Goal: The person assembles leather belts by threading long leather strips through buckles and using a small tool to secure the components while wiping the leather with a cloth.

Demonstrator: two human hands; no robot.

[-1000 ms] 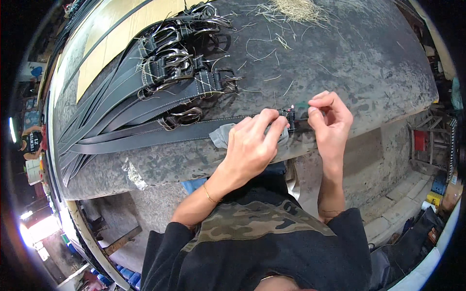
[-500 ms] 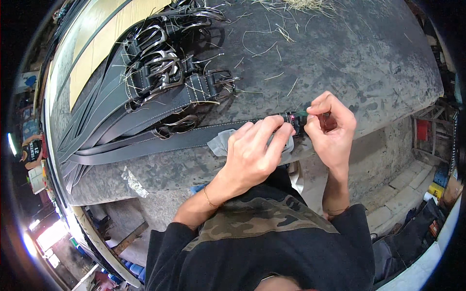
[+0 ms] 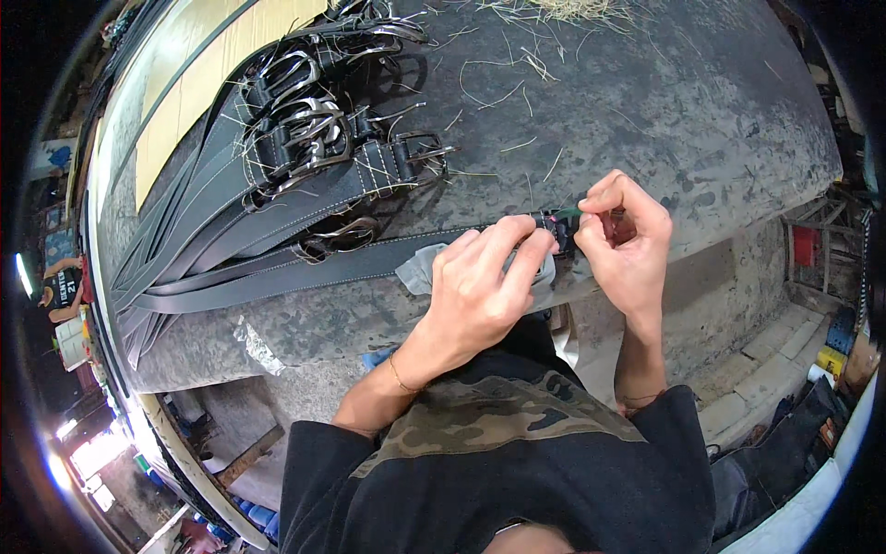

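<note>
The left hand (image 3: 480, 291) presses flat on a dark strap (image 3: 305, 270) that runs across the grey desk (image 3: 664, 102), fingers over a pale cloth (image 3: 417, 270); the right hand (image 3: 623, 242) pinches the strap's end, where something small and pink shows (too small to tell what); a heap of buckled belts (image 3: 314, 138) lies well behind; straw (image 3: 563, 9) sits at the far edge.

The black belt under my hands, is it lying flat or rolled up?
Flat: the black belt stretches straight along the grey table, its end pinned by the left hand and worked by the right hand.
</note>
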